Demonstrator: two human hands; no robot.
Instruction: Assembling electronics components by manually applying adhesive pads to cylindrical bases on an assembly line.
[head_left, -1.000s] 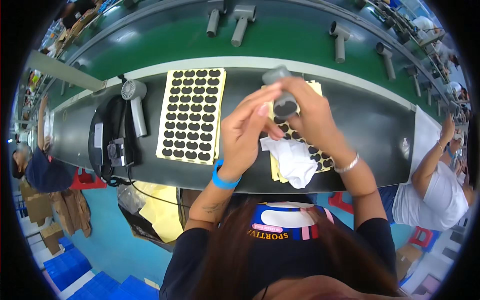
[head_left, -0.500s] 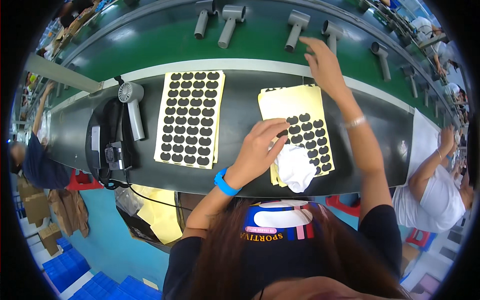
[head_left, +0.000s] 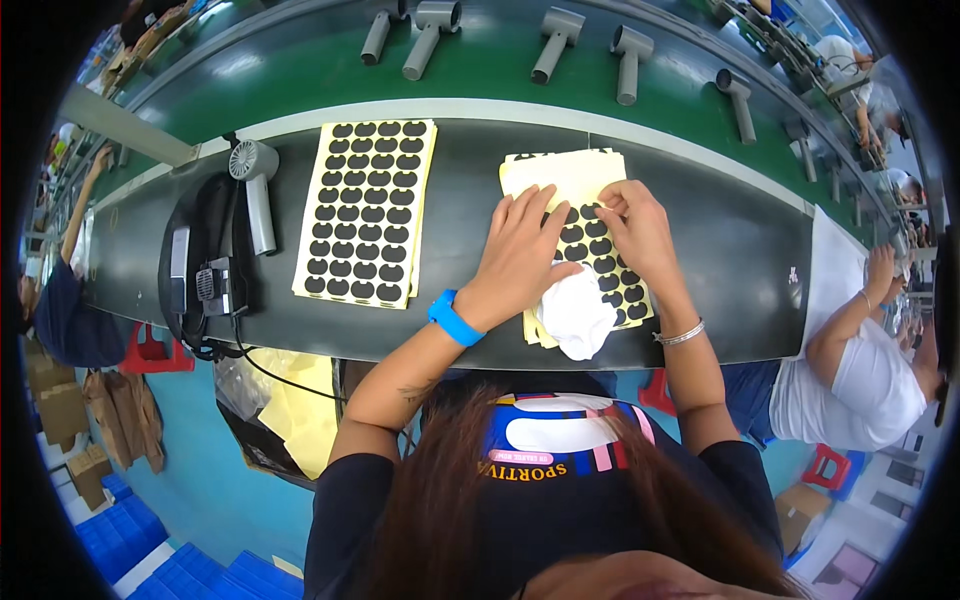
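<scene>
A stack of yellow-backed sheets with rounded black stickers point(head_left: 632, 293) lies in front of me on the right; its far part is bare yellow. My left hand point(head_left: 517, 250) rests on the stack's left side, fingers stretched out. A crumpled white cloth point(head_left: 577, 315) lies on the near part of the sheet, beside the left thumb. My right hand point(head_left: 640, 232) is over the sheet's right side, thumb and index finger pinched close to the upper stickers. What is between those fingertips, if anything, is too small to make out.
Left of my hands lies a fuller sticker sheet point(head_left: 365, 212). Farther left are a grey handheld fan point(head_left: 258, 200) and a black bag point(head_left: 190, 270). Several grey hairdryer-shaped housings point(head_left: 555, 45) lie on the green belt point(head_left: 490, 75) beyond the table. A co-worker in white point(head_left: 845, 380) sits at right.
My right hand has come back from the green belt to the sticker sheet and pinched. My left hand has flattened on the sheet. The grey housings appear farther left.
</scene>
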